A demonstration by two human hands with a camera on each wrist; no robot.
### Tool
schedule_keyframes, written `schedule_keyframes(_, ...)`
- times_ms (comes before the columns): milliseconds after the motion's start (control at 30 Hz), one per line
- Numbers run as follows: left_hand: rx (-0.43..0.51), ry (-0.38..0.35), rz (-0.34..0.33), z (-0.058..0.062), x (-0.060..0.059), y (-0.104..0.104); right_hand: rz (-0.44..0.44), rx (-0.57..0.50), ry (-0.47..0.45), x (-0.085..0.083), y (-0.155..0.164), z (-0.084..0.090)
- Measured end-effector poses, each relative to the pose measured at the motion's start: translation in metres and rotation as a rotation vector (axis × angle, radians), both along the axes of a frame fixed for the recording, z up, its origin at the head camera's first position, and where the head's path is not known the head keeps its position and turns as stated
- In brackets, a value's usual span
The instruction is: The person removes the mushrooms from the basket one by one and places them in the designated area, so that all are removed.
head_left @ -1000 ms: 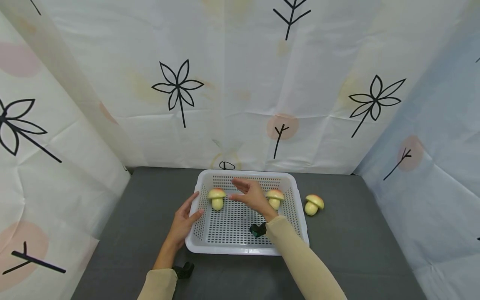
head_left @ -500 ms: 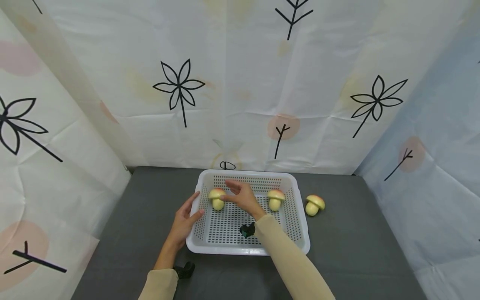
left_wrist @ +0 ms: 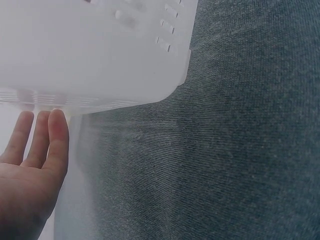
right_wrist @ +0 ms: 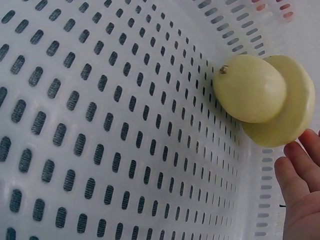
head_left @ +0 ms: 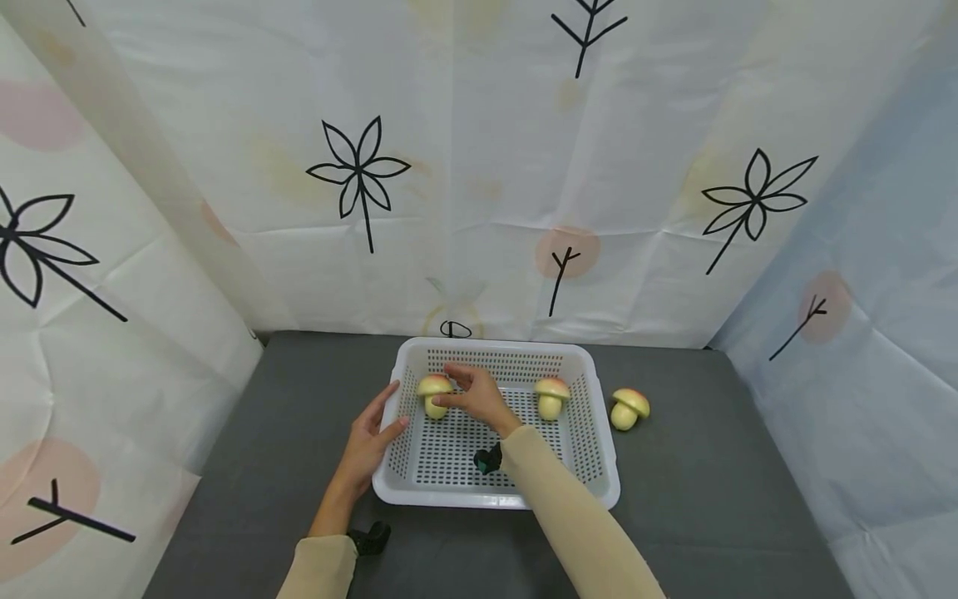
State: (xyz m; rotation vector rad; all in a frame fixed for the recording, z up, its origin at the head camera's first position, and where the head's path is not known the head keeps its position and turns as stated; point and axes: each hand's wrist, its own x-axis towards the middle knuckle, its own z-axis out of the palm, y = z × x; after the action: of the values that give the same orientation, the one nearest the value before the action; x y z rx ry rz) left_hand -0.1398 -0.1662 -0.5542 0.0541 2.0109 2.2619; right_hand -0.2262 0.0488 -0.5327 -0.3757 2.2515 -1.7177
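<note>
My left hand (head_left: 367,445) rests at the left side of a white perforated plastic basket (head_left: 494,502), its thumb over the rim. In the left wrist view, straight fingers (left_wrist: 58,132) touch the basket's outer wall. Inside the basket, at the left, stands a toy mushroom (head_left: 434,385) with a yellow-green cap tinged red. My right hand (head_left: 479,399) reaches over to it, fingers spread, the thumb overlapping its stem in the head view. From the right wrist, the mushroom (right_wrist: 250,90) shows its stem's base, and the fingertips (right_wrist: 285,167) are right at the cap's edge.
A second mushroom (head_left: 551,399) stands at the basket's right side. Outside the basket, a third mushroom (head_left: 629,408) lies tilted on the dark grey tabletop (head_left: 703,499). Patterned white cloth (head_left: 479,183) hangs behind the table and along both sides.
My right hand has moved left across the basket to the left mushroom, and its fingers have drawn a little closer together. My left hand and the mushrooms stay where they were.
</note>
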Motion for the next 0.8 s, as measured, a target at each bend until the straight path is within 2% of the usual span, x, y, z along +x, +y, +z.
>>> schedule_keyframes(200,-0.011,0.003,0.005,0.0,0.0,0.0,0.022,0.019,0.007,0.0,-0.001,-0.001)
schedule_keyframes(433,-0.001,0.002,0.005,0.0,0.0,0.0,-0.003,0.031,0.024,0.001,-0.002,-0.002)
schedule_keyframes(633,-0.013,0.001,0.007,0.001,0.0,0.0,0.055,0.103,0.076,0.0,-0.008,-0.004)
schedule_keyframes(800,-0.017,-0.004,0.006,0.0,0.0,0.0,0.062,0.167,0.096,0.001,-0.012,-0.005)
